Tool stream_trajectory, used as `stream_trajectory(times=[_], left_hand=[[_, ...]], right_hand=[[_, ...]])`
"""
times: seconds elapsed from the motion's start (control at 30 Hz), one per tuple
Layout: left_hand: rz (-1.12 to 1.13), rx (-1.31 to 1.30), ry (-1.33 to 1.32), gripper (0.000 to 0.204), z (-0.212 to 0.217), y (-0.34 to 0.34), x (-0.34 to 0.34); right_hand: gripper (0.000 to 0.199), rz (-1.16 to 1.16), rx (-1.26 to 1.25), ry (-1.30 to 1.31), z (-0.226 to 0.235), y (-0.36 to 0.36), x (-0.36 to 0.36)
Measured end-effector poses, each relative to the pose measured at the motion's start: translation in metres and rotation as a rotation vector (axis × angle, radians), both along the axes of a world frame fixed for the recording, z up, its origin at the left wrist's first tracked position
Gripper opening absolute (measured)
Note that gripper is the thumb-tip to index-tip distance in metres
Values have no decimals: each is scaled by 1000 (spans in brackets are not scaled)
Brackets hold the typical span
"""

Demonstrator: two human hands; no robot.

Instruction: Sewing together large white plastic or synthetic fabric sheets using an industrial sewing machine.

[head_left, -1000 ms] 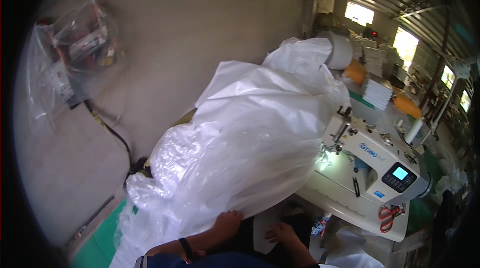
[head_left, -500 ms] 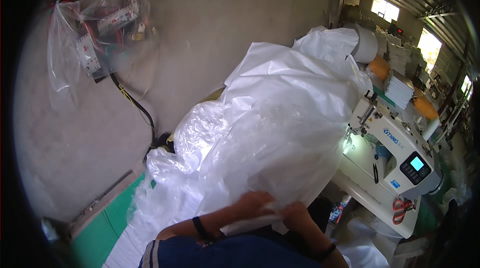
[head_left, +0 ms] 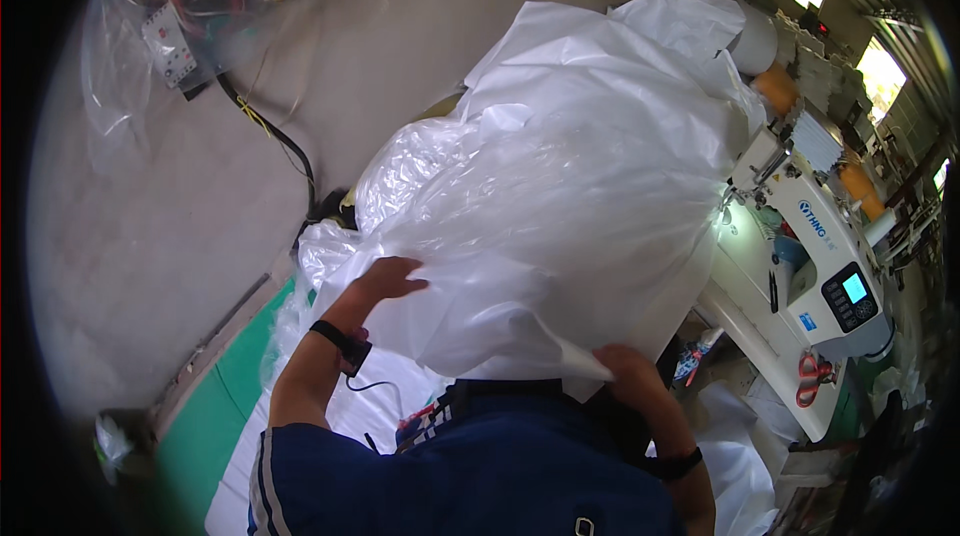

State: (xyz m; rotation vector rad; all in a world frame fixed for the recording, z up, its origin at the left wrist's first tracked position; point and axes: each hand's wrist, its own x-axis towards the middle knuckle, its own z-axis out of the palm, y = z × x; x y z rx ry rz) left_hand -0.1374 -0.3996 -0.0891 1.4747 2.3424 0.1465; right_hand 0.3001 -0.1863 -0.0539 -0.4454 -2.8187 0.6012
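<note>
A large white translucent plastic sheet (head_left: 600, 236) is heaped and spread in front of me, running up to the needle area of the sewing machine (head_left: 815, 221). My right hand (head_left: 634, 378) is closed on the sheet's near edge, which pulls into a point at the fingers. Further left, my left hand (head_left: 385, 281) lies against the sheet with fingers stretched out and slightly apart. A shinier clear film (head_left: 415, 171) bunches beyond that hand. Black bands circle both wrists, and a small dark device with a cord hangs at the left one.
Red-handled scissors (head_left: 808, 381) and black thread snips (head_left: 773, 291) lie on the machine's white table (head_left: 745, 336). A grey wall stands on the left, carrying electrical switches (head_left: 170, 46) in a clear bag and a black cable (head_left: 275, 141). Stacked white material fills the back right.
My hands, earlier close together at the sheet's near edge, are now wide apart. The left has moved left and away from me, the right slightly right. The sheet's near part has spread out.
</note>
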Motion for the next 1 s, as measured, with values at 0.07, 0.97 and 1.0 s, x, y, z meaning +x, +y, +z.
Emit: stream_trajectory(times=[0.07, 0.97, 1.0], left_hand=[[-123, 58, -265, 72, 10, 18, 45], [-217, 178, 422, 38, 73, 362, 1], [-227, 179, 427, 38, 72, 378, -15]], right_hand=[[29, 37, -92, -96, -19, -2, -6], [52, -596, -945, 52, -41, 57, -45], [47, -528, -914, -48, -52, 64, -56]])
